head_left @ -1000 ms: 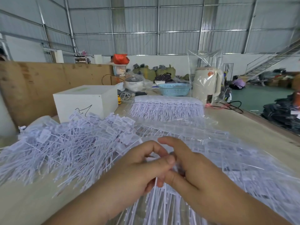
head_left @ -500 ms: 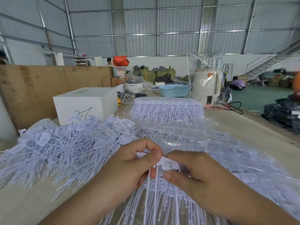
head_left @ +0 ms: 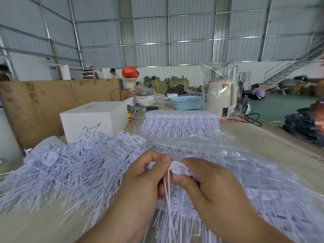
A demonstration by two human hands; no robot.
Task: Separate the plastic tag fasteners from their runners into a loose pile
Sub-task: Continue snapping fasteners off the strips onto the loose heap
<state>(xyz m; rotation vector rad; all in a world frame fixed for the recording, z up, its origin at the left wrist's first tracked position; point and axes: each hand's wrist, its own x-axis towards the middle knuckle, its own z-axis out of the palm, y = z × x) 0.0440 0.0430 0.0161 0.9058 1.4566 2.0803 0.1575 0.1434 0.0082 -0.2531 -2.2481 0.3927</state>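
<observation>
Leftmost, a loose pile of separated fasteners (head_left: 70,172) sprawls over the bench (head_left: 263,142). Beside it the left hand (head_left: 142,179) pinches thin white stems, while the right hand (head_left: 210,186) grips the white tag fastener (head_left: 178,167) head, above unseparated runners (head_left: 263,190) spreading rightward in clear plastic.

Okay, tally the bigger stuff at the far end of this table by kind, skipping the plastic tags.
White box: 1
Blue basket: 1
Cream kettle in a clear bag: 1
Lidded white cooker pot: 1
Total: 4
</observation>
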